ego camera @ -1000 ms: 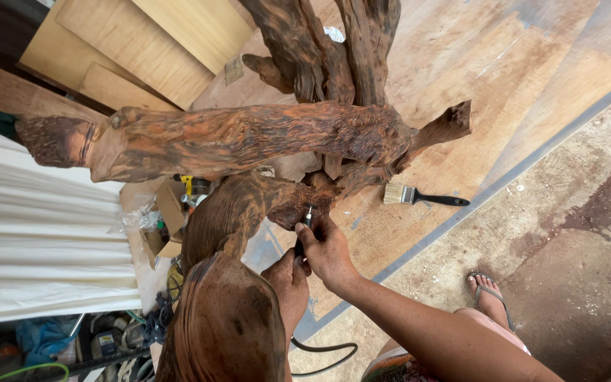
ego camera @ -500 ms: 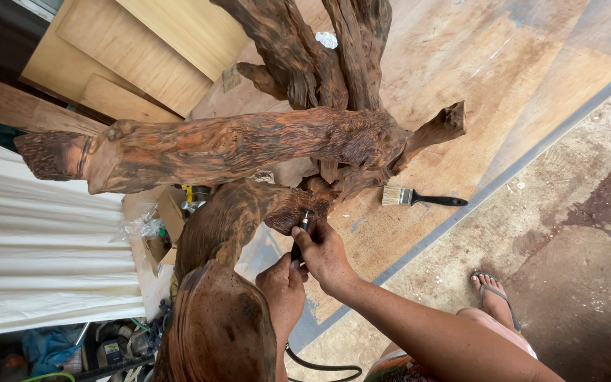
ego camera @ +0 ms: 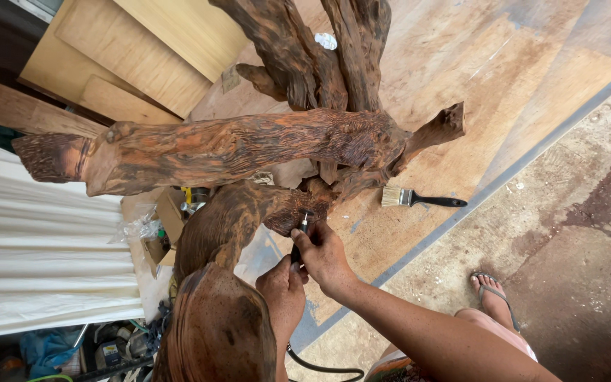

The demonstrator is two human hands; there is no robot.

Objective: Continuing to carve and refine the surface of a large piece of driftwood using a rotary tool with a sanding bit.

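A large reddish-brown carved wood sculpture [ego camera: 249,145] is standing across the middle of the view, its long horizontal limb running from a carved end at the left to a stubby branch at the right, with darker twisted trunks rising behind it toward the top edge and a rounded, glossy lower limb [ego camera: 220,332] curving down into the foreground. The sculpture is resting on a wide plywood floor sheet [ego camera: 532,85], which is meeting stained concrete floor [ego camera: 588,233] along a diagonal edge at the right. Pale plywood panels [ego camera: 143,49] are leaning at the upper left, and a white corrugated sheet [ego camera: 37,269] is lying along the left side, with cardboard scraps and clear plastic wrapping just beside it under the wood. A flat paintbrush [ego camera: 419,199] with pale bristles and a black handle is lying on the plywood, just right of the sculpture and apart from the hands. The right hand [ego camera: 327,258] is closing around a slim dark rotary tool [ego camera: 300,237], whose tip is pressing against the underside of the junction where the lower limb meets the main body. The left hand [ego camera: 283,293] is gripping the rear of the same tool, just below the right hand and touching it. A black cable [ego camera: 323,368] is trailing down from the hands. A foot in a sandal [ego camera: 493,297] is standing on the concrete.
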